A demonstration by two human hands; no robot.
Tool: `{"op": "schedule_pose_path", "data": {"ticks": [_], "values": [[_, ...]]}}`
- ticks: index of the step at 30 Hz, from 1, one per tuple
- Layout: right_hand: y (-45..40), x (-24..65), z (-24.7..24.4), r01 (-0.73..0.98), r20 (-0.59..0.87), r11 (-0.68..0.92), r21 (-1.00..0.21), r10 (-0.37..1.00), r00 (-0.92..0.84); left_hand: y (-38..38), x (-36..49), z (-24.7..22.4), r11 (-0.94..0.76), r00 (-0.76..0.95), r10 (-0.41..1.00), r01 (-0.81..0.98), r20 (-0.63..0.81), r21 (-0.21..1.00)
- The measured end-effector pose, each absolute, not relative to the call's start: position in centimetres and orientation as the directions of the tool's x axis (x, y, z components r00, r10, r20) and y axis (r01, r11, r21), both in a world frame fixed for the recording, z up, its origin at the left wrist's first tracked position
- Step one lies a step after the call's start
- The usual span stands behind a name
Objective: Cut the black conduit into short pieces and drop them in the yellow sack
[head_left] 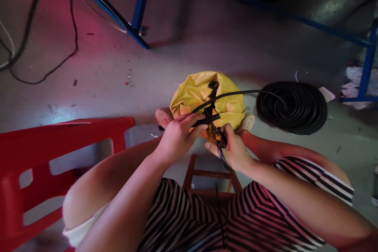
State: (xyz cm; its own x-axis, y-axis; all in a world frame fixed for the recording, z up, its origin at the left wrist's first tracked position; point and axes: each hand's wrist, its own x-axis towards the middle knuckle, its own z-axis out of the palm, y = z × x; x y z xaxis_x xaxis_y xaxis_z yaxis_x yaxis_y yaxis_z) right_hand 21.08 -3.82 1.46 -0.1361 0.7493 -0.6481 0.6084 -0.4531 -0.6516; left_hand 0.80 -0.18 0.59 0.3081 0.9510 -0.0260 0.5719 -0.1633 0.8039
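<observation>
My left hand (184, 132) is closed around a black corrugated tube (213, 118), whose ridged end sticks out to the right past the fingers. A black cable (230, 94) arcs from near this hand over to a coil at the right. My right hand (233, 147) grips a dark hand tool (221, 147) with curved black handles, which looks like pliers or cutters. Its jaws are partly hidden close to the tube, and I cannot tell whether they touch. Beneath both hands lies a yellow bag (189, 90) with black pieces on top, between my feet.
The coil of black cable (295, 122) rests on the floor at the right. A red plastic stool (67, 136) stands close at my left, and a wooden stool (211, 174) is below. Blue metal frames (141, 4) cross the far side. Loose cords (75, 27) trail at the upper left.
</observation>
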Motion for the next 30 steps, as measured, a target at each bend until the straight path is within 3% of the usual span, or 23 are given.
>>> {"op": "schedule_pose_path", "data": {"ticks": [15,30], "values": [[-2.6,21.0,2.0,0.758,-0.742,-0.366,-0.540,0.632,-0.224,-0.7,0.7,-0.1,-0.368,0.472,0.881,0.640,0.033,0.675],[-4.2,20.7,-0.1,0.797,-0.666,-0.265,-0.543,0.713,-0.216,-1.0,-0.1,-1.1,-0.350,0.437,0.898,0.633,0.055,0.691]]}}
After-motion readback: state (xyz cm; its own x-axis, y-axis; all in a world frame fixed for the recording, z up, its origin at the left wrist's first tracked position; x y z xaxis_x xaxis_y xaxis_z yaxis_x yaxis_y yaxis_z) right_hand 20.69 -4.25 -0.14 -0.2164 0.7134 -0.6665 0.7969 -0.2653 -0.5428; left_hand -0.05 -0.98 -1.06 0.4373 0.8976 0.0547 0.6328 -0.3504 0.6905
